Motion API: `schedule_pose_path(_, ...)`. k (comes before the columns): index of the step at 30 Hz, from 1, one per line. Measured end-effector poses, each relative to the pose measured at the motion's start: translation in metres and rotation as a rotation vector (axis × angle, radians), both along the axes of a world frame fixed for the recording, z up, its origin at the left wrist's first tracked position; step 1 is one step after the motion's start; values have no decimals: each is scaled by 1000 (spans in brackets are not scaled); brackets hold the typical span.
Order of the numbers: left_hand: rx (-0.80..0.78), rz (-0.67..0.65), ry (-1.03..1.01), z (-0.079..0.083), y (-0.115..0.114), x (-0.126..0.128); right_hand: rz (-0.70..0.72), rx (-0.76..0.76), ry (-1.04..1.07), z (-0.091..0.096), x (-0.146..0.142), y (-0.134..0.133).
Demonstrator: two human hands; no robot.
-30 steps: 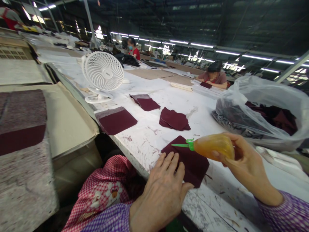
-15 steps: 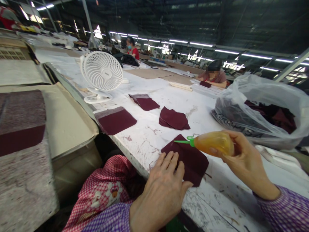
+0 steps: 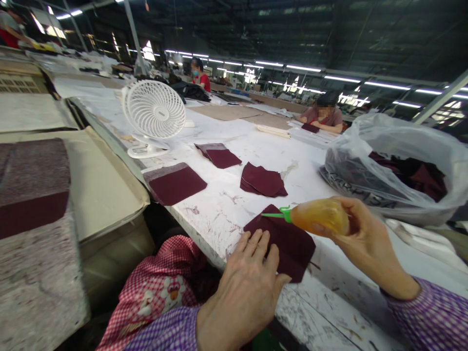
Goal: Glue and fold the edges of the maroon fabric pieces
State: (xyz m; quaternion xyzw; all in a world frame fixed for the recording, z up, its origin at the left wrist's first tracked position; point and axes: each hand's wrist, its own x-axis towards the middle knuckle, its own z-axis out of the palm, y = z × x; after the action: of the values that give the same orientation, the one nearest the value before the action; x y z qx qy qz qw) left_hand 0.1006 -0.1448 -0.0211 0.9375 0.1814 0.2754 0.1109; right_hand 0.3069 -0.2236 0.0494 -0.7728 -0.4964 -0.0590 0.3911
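Note:
My left hand [image 3: 248,282] lies flat with fingers spread on a dark maroon fabric piece [image 3: 292,243] at the table's near edge. In my right hand [image 3: 369,243] is a squeeze bottle [image 3: 318,217] of amber liquid, tilted almost level, with a long green nozzle. Its tip is at the far-left part of the fabric; whether it touches cannot be made out. Just beyond is a loose stack of maroon pieces [image 3: 263,179]. Farther left are two more maroon piles, a near one [image 3: 177,184] and a far one [image 3: 221,157], each with a greyish strip along one side.
A white fan [image 3: 157,114] stands on the white table [image 3: 219,204] at the back left. At right sits a clear plastic bag [image 3: 365,180] holding dark maroon cloth. Another worker [image 3: 321,117] leans over the table's far side. A lower board [image 3: 36,273] with maroon cloth is at left.
The bottle in my right hand has shifted slightly left, its nozzle tip moving a little along the fabric. My left hand has stayed in place.

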Motion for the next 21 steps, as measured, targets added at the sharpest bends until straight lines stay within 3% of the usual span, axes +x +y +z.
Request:
schedule_pose_path(5,-1,7,1,0,0,0,1,-33,51,4,3,-1)
schedule_pose_path(9,4,10,4,-1,0,0,-41,-53,-135,4,8,-2)
schedule_pose_path(14,13,7,1,-1,0,1,17,-54,-144,4,9,-3)
schedule_pose_path(16,12,7,4,0,0,1,-19,-51,-185,5,8,-3)
schedule_pose_path(21,7,3,0,0,0,0,28,-29,2,4,7,-1)
